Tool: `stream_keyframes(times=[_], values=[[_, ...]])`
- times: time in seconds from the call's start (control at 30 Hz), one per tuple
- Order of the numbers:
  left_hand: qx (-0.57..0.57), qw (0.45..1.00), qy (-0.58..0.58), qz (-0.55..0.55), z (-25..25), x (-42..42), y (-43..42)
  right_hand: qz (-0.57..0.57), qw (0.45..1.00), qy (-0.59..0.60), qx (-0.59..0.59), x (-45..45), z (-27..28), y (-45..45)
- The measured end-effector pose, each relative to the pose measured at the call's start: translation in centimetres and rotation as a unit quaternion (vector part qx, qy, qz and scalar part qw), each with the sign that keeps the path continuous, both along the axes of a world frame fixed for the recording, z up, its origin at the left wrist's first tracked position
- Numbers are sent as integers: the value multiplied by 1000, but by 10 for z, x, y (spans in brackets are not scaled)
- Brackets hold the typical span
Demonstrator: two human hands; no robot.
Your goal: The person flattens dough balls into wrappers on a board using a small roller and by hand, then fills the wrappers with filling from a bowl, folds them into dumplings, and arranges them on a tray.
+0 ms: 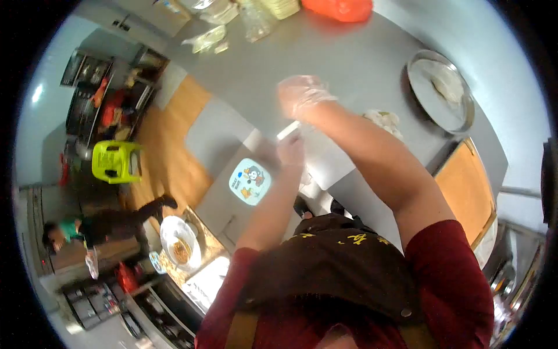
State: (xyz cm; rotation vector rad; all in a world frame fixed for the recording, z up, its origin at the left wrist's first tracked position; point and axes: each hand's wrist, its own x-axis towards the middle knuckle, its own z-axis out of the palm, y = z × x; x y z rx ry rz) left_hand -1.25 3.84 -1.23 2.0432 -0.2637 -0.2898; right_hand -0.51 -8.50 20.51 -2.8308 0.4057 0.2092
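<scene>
- Left hand point(290, 150): blurred, its fingertips at a short white piece point(289, 130); whether they grip it, and how far they are open, I cannot tell.
- Right hand point(300, 96): in a clear plastic glove, just beyond the white piece; it looks partly curled, but blur hides whether it holds anything.
- The white piece sits between both hands, towards the near side of the grey counter point(349, 63).
- Counter surface stretches from the right hand to clear bags point(256, 22) and a red bag point(338, 8) at the far side.
- On the right, a round metal tray point(418, 99) stands well apart from the hands; a crumpled pale cloth point(383, 121) lies nearer.
- Yellow characters mark the brown apron point(325, 270), unreadable here; a pale-blue cartoon panel point(250, 181) has tiny, illegible lettering.
</scene>
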Motion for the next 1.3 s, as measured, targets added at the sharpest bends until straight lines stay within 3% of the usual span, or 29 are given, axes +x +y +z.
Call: stream_keyframes(times=[0.03,0.07,0.1,0.13,0.17,0.23,0.3,0.33,0.37,0.47,0.53,0.6,0.63,0.7,0.73,0.77,0.8,0.87,0.93,0.97,1.03,1.1,1.23,1.3], values=[[66,996,-59,-18,-19,5,-3,18,1000,-24,-9,-2,-7,-3],[63,997,-33,-26,-11,1,-2,43,998,-53,-15,-3,-14,-6],[61,998,-8,-33,-1,-5,-1,32,999,5,-34,4,-15,-5],[243,941,-237,-17,-7,-19,-6,45,997,4,-69,7,-21,-8],[113,989,-92,-25,29,-28,-2,50,996,15,-79,3,-14,-7],[-23,999,-45,-17,5,-32,-2,44,996,42,-60,-4,1,-6],[-159,986,46,3,28,-45,11,4,996,48,-73,-16,-2,0],[-151,982,110,15,53,-51,25,148,966,73,-197,-14,-50,-30],[-147,973,174,24,71,-54,43,50,990,66,-117,-42,7,12],[-151,976,154,31,69,-56,103,84,996,26,-27,-97,-40,3],[-186,935,290,89,68,-58,159,1,999,49,-21,-143,-99,3],[-212,963,151,75,-23,-54,230,-26,999,45,-17,-191,-183,-9],[-187,978,63,72,-59,-47,266,-74,996,34,-29,-193,-175,14],[-190,948,129,221,-41,-24,334,-137,982,40,-120,-187,-162,47],[-278,839,304,356,-16,-4,365,-104,976,-57,-182,-186,-172,52],[-273,832,281,394,-19,14,400,-75,954,-151,-250,-185,-181,57],[-167,878,218,392,-35,36,434,-46,960,-141,-236,-170,-167,69],[42,910,120,394,-70,80,503,43,970,-140,-196,-140,-168,90],[200,898,95,380,-105,121,572,55,964,-24,-258,-94,-147,168],[265,887,102,363,-122,140,608,91,986,-112,-86,-83,-163,182],[436,856,76,267,-152,171,678,149,980,-100,-85,-53,-154,239],[489,829,39,269,-206,206,752,212,971,-57,-93,-36,-155,281],[464,812,235,266,-166,255,807,200,976,42,-78,-28,-155,324],[416,816,101,389,-249,278,855,188,975,68,-96,-42,-171,306]])
